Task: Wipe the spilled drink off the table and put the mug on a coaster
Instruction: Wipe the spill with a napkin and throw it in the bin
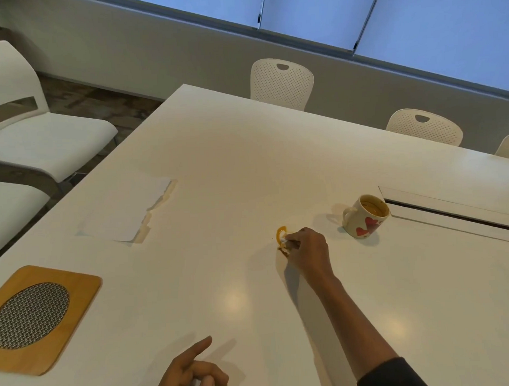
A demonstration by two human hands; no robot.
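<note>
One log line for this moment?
step: wiping | right hand: tissue on spill | left hand: resting | mug: off coaster

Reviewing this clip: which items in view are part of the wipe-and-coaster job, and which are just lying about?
Part of the job:
- orange spill
- small white wad pinched in the right hand
- heart-print mug, drink still inside
- wooden coaster with mesh centre
- white table

Lying about:
- torn paper sheets
- white chairs
- left hand, idle near the table edge
</note>
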